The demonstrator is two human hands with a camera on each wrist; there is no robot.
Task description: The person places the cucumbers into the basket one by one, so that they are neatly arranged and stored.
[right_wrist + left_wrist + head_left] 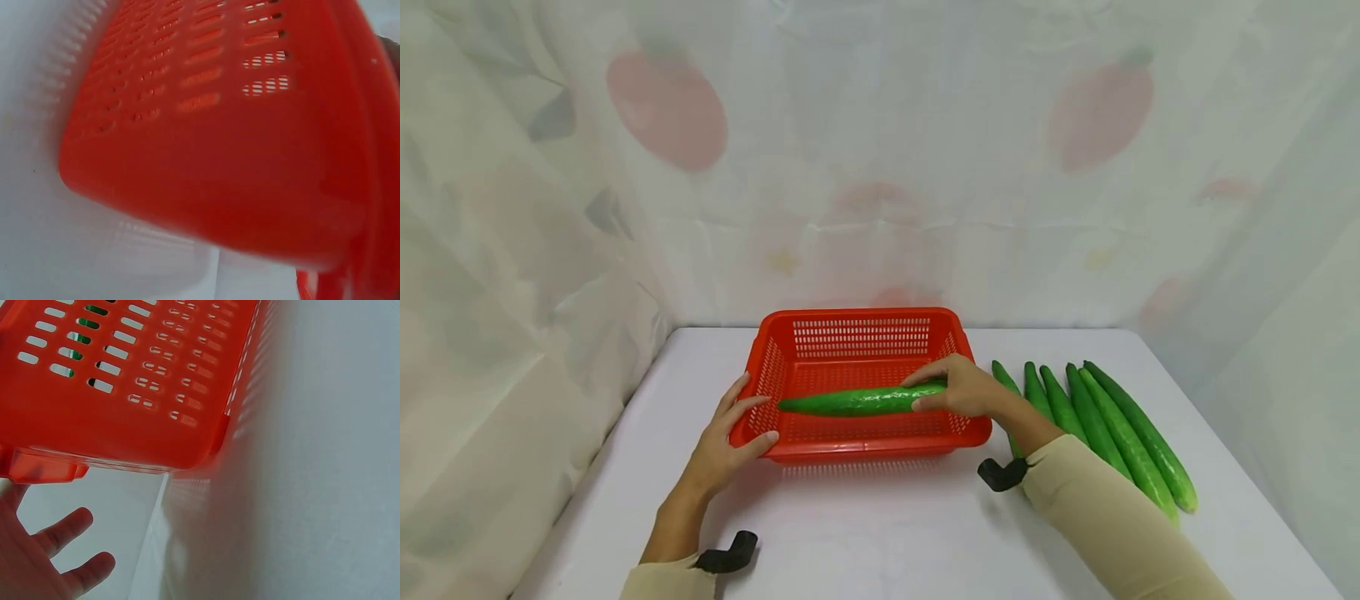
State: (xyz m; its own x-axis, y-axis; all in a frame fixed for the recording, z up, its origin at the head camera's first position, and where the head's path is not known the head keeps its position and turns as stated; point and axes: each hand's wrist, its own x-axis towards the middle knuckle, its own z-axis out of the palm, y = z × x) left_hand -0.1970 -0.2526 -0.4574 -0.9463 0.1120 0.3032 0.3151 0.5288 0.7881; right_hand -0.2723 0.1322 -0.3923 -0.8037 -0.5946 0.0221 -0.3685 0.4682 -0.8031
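A red plastic basket [865,447] with slotted walls stands on the table. My right hand [970,387] pinches the right end of a long green cucumber [850,402], which lies crosswise within the basket's opening; whether it touches the bottom cannot be told. At the basket's left front corner, my left hand [718,450] rests on the rim with spread, fairly straight fingers. The left wrist view shows loose fingers [65,531] below the rim. Little more than the basket's outer wall [206,181] fills the right wrist view, with the held cucumber hidden.
Several more cucumbers [1097,425] lie side by side on the white table [880,533], right of the basket. Pale curtains [880,167] with fruit prints enclose the back and both sides. Black mounts [730,554] are worn at both wrists.
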